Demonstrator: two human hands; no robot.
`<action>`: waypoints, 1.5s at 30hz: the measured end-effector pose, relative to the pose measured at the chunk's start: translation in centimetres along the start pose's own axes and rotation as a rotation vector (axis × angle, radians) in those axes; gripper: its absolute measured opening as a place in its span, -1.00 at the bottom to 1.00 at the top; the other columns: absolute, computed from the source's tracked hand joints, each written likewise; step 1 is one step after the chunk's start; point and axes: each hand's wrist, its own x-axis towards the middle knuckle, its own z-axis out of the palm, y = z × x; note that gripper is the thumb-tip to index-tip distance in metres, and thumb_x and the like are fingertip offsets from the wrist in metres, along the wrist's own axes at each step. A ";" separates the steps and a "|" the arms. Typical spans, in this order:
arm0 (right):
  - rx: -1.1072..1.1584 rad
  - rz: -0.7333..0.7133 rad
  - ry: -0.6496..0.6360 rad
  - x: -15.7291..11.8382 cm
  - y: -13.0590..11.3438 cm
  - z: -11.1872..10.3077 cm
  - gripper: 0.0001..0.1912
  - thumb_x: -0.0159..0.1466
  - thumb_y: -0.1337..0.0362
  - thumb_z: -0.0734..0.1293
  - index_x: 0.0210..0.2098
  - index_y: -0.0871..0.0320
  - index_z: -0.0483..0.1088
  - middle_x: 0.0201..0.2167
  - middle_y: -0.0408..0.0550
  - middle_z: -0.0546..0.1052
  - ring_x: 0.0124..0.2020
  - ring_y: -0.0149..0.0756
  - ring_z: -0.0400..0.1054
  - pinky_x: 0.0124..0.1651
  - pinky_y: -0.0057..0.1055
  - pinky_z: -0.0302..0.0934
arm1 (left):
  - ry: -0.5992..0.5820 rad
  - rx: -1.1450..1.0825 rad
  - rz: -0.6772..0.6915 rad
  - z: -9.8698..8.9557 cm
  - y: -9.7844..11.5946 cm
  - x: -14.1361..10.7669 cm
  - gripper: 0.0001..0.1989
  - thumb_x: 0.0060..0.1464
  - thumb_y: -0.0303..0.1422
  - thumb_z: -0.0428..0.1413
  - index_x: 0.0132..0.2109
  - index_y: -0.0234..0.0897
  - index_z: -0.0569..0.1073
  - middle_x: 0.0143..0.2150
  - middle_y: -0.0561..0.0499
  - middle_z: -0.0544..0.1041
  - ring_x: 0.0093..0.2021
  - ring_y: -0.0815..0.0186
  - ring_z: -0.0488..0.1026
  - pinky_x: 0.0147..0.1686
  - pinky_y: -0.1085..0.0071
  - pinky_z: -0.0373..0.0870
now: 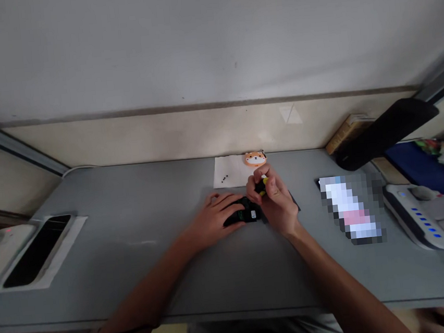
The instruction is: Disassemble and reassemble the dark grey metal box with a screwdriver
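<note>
No readable lettering
Marks on the tan box (346, 134) are too blurred to read; the pale label (254, 214) on the black object (237, 217) is too small, and the bright screen (349, 209) is pixelated.

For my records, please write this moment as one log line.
left hand: holds black device; right hand: grips black-yellow tool; paper: bears dark bits

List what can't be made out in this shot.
All in the head view:
- Black-yellow item: shape and ends, wrapped by the right hand.
- Black device: left part, under the left hand.
- Specks on the paper: too small to identify.
- Phone-like thing: details pixelated.
- Right-hand white unit: far end, cut off by the right edge.
</note>
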 end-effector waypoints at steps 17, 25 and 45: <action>-0.017 -0.014 0.006 0.1 -0.1 -0.1 -0.60 0.35 -0.14 0.31 -0.32 0.04 0.23 -0.55 -0.27 0.16 -0.57 -0.42 -0.02 -0.46 -0.34 -0.12 | -0.009 0.018 0.000 -0.2 0.2 -0.1 -0.59 0.44 -0.05 -0.07 0.21 -0.10 0.46 0.29 -0.07 0.47 0.29 0.09 0.37 0.30 0.04 0.20; 0.006 -0.012 0.004 0.2 -0.1 0.0 -0.59 0.33 -0.14 0.33 -0.34 0.04 0.22 -0.59 -0.28 0.14 -0.57 -0.41 -0.03 -0.45 -0.35 -0.12 | -0.007 0.024 -0.001 0.0 -0.1 0.1 -0.61 0.42 -0.05 -0.01 0.17 -0.13 0.49 0.26 -0.12 0.50 0.28 0.10 0.38 0.29 0.03 0.21; 0.038 -0.064 0.027 0.3 0.2 -0.2 -0.60 0.32 -0.09 0.38 -0.37 0.06 0.23 -0.57 -0.28 0.16 -0.58 -0.45 0.00 -0.48 -0.36 -0.13 | 0.030 0.078 0.018 -0.2 0.3 0.0 -0.60 0.45 -0.08 -0.08 0.14 -0.19 0.49 0.28 -0.14 0.49 0.29 0.07 0.39 0.29 0.01 0.19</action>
